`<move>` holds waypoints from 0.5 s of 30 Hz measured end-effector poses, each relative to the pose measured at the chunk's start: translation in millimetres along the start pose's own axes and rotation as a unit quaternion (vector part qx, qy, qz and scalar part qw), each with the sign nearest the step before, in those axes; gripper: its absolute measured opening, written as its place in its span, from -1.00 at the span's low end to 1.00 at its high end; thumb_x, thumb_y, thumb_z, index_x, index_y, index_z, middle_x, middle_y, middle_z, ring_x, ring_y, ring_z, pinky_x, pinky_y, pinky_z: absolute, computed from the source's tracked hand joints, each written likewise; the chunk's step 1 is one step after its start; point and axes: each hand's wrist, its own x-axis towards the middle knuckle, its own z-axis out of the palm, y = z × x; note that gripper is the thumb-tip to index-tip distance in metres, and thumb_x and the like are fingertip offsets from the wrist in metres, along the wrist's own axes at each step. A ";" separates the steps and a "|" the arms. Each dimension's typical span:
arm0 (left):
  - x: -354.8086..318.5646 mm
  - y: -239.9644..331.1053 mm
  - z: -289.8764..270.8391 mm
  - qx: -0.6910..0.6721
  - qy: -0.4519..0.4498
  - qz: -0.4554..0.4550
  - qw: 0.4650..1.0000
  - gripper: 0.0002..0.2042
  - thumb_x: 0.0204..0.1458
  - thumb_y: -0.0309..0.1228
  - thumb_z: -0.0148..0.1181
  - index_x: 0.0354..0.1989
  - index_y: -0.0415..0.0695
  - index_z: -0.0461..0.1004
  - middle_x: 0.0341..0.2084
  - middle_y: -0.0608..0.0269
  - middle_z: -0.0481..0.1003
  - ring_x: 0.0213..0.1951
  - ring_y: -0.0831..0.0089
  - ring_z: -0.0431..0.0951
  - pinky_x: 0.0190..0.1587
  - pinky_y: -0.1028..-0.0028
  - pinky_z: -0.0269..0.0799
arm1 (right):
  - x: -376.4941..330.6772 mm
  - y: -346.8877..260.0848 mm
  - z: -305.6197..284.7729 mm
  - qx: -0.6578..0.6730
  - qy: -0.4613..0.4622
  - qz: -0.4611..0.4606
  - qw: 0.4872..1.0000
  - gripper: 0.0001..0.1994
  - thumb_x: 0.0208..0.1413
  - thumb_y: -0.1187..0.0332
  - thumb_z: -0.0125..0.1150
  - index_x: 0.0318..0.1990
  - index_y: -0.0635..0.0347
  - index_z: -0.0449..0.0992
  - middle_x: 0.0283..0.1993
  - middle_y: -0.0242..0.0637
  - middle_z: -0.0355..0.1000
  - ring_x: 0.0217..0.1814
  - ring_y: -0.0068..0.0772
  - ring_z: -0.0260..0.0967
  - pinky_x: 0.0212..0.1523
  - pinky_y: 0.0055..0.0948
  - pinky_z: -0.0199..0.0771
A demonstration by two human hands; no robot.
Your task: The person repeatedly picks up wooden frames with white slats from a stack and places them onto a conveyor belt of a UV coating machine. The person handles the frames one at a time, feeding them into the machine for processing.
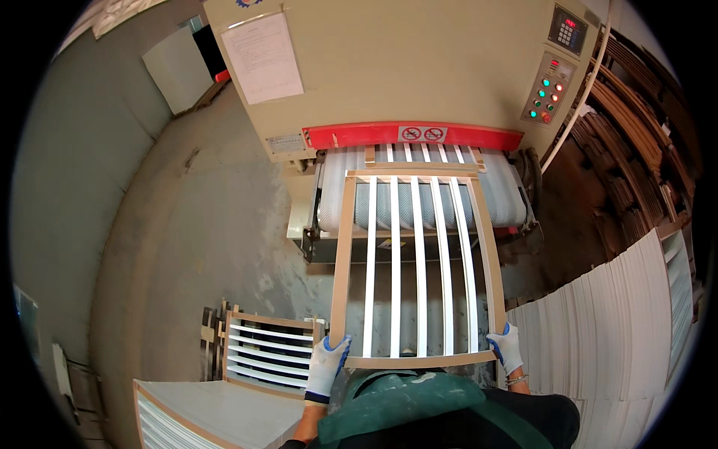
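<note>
We grasp the frame (pixel 419 266) by its near corners: the left hand (pixel 327 368) grips the left corner, the right hand (pixel 506 349) the right. The frame lies in front of the machine (pixel 419 67), its far rail over the near part of the belt (pixel 340 194); we cannot tell whether that rail bears on it. A second frame (pixel 426 153) lies ahead on the belt, partly under the red guard (pixel 351 135). We cannot tell whether the two frames touch. We judge the step in hand to be presenting the frame at the belt. The next move calls for even support, square alignment, clearance from the second frame and hands well outside the guard.
</note>
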 end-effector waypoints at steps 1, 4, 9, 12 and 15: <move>0.6 3.9 7.2 -0.006 -0.005 0.005 1.000 -0.62 0.10 -0.13 0.32 -0.24 -0.29 0.59 -0.49 0.11 0.59 -0.41 0.35 0.59 -0.27 0.35 0.45 | 7.5 1.4 -5.8 -0.006 -0.004 0.006 1.000 -0.82 -0.15 0.57 0.35 -0.33 0.33 0.51 -0.53 -0.27 0.48 -0.63 -0.43 0.43 -0.60 -0.42 0.40; 11.6 6.6 25.1 0.024 -0.013 0.011 1.000 -0.63 0.11 -0.12 0.30 -0.25 -0.27 0.58 -0.52 0.11 0.57 -0.41 0.27 0.60 -0.30 0.33 0.45 | 35.8 -2.9 -16.1 -0.024 -0.026 -0.008 0.999 -0.81 -0.16 0.53 0.38 -0.34 0.32 0.52 -0.52 -0.26 0.50 -0.63 -0.42 0.44 -0.58 -0.41 0.41; 16.4 34.1 53.3 0.060 -0.030 0.049 0.997 -0.72 0.18 -0.20 0.22 -0.17 -0.18 0.58 -0.42 0.02 0.57 -0.40 0.18 0.61 -0.28 0.28 0.48 | 78.2 -10.3 -32.9 -0.072 -0.008 -0.055 0.996 -0.83 -0.13 0.48 0.37 -0.37 0.32 0.50 -0.57 -0.30 0.45 -0.61 -0.47 0.40 -0.57 -0.40 0.37; 31.3 14.4 46.5 0.361 0.045 0.357 0.861 -0.74 0.26 -0.38 0.05 0.10 0.00 0.47 -0.25 -0.07 0.55 -0.23 0.07 0.60 -0.16 0.21 0.51 | 90.7 -33.0 -31.6 -0.030 -0.056 -0.025 0.998 -0.86 -0.09 0.49 0.35 -0.37 0.31 0.51 -0.57 -0.38 0.40 -0.59 -0.55 0.33 -0.58 -0.43 0.31; 64.1 -1.9 44.9 0.256 -0.023 0.303 0.918 -0.66 0.27 -0.45 -0.02 0.20 -0.21 0.32 -0.06 -0.17 0.48 -0.07 -0.06 0.53 -0.05 0.17 0.48 | 105.7 -33.5 -27.4 0.031 -0.067 -0.008 0.997 -0.88 -0.04 0.48 0.34 -0.41 0.26 0.49 -0.59 -0.42 0.38 -0.65 -0.56 0.29 -0.63 -0.44 0.24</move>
